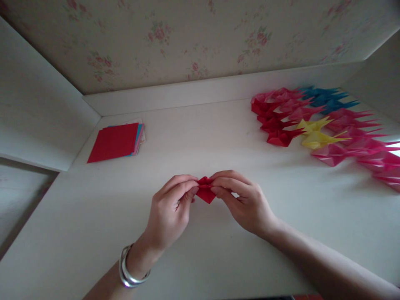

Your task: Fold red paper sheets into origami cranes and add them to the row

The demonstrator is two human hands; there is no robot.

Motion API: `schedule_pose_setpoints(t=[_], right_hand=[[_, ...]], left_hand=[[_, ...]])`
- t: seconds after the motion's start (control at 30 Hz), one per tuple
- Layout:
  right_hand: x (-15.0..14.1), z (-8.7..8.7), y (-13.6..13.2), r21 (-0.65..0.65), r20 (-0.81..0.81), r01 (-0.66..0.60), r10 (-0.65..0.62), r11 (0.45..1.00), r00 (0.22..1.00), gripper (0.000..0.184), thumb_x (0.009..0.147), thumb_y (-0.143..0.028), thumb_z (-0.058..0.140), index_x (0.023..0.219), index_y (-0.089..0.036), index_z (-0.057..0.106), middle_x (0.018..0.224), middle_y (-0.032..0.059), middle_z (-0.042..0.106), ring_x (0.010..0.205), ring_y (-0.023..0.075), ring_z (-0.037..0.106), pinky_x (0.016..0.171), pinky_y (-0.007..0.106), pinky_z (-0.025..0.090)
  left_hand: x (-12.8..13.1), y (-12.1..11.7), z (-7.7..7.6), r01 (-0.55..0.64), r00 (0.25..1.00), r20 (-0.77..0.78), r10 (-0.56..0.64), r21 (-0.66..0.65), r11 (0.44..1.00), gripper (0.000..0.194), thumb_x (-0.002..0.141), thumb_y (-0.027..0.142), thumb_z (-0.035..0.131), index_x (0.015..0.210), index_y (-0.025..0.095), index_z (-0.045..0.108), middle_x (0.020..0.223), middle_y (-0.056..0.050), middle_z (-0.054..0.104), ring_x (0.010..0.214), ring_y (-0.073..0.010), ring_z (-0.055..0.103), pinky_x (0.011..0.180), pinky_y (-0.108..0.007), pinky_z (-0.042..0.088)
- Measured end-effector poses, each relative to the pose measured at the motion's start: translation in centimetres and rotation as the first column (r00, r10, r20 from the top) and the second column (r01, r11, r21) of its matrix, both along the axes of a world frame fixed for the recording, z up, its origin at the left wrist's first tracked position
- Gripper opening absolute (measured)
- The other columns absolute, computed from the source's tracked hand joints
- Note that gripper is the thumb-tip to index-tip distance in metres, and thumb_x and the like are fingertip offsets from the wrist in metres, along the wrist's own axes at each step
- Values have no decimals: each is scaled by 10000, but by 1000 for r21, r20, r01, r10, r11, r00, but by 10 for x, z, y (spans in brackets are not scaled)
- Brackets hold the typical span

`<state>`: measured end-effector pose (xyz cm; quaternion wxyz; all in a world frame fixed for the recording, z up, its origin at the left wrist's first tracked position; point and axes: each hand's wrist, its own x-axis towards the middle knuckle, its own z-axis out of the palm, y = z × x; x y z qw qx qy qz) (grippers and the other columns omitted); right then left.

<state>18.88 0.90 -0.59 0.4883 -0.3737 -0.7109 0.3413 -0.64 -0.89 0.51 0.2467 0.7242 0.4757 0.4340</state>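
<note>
A small piece of folded red paper (206, 193) is held between my two hands above the middle of the white desk. My left hand (173, 204) pinches its left side with thumb and fingers, and a silver bangle circles that wrist. On the opposite side my right hand (242, 198) grips the paper between thumb and fingertips. A pointed flap hangs downward between the fingers, and a crease runs across the paper. Its side edges are hidden behind my fingertips.
A stack of square paper (113, 142), red on top, lies at the left. Rows of folded origami pieces in red (283, 136), yellow (321, 139), blue (328, 98) and pink (333, 155) stand at the right. Behind the desk (200, 141) rises a flowered wall.
</note>
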Motion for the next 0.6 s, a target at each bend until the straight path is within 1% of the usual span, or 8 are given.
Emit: schedule_pose_setpoints(t=[0.1,0.17,0.23,0.33,0.4,0.43,0.53,0.6], right_hand=[[-2,0,-1,-18,9,34,-34,999,999,145,923,-96,607,930,-198,710,971,48,725,913,159,674,812,285,551],[-2,-1,-2,-53,2,56,-56,997,998,135,928,-117,607,944,-206,708,974,40,732,910,158,677,812,285,548],[-2,-2,-3,-120,-23,79,-82,990,996,118,935,-157,609,968,-212,708,987,38,739,887,156,683,780,278,555],[-2,-6,-4,-274,-101,83,-114,958,988,114,952,-243,602,995,-211,701,1003,50,743,856,163,699,729,284,574],[-2,-7,-3,-342,-152,59,-117,938,982,131,962,-284,588,997,-208,688,1013,59,740,874,173,706,739,301,584],[-2,-8,-3,-354,-167,48,-114,934,979,134,966,-294,581,997,-208,680,1017,59,736,883,173,705,751,306,586],[-2,-6,-3,-342,-172,6,-69,940,983,119,967,-301,584,977,-215,665,1031,54,714,900,163,690,743,285,581],[-2,-3,-3,-328,-149,-21,-29,944,988,114,953,-310,606,977,-217,668,1058,58,690,914,168,680,717,274,582]], left_hand=[[3,-1,1,-1,994,110,14,-119,993,161,947,139,569,980,188,719,1064,-50,677,785,-120,687,596,-198,621],[4,-1,3,-22,981,184,58,-193,981,143,953,193,575,981,198,715,1073,-45,676,798,-133,699,566,-204,628],[4,0,5,-67,958,251,138,-272,960,142,962,248,570,998,198,699,1068,-41,677,757,-136,711,525,-212,626],[3,1,7,-138,920,302,249,-347,928,168,976,310,547,997,181,654,968,-31,685,683,-134,714,504,-219,618],[2,2,6,-159,913,306,270,-342,926,182,981,326,535,973,172,632,914,-24,679,666,-130,707,525,-223,622],[2,2,6,-160,914,305,266,-330,930,182,981,326,534,967,170,628,917,-25,676,668,-127,703,540,-226,626],[3,1,3,-161,928,282,243,-283,946,158,972,305,550,965,171,632,968,-34,672,713,-128,702,584,-232,637],[4,0,1,-172,936,259,239,-256,951,136,967,287,559,974,172,632,968,-35,676,760,-138,709,620,-236,642]])
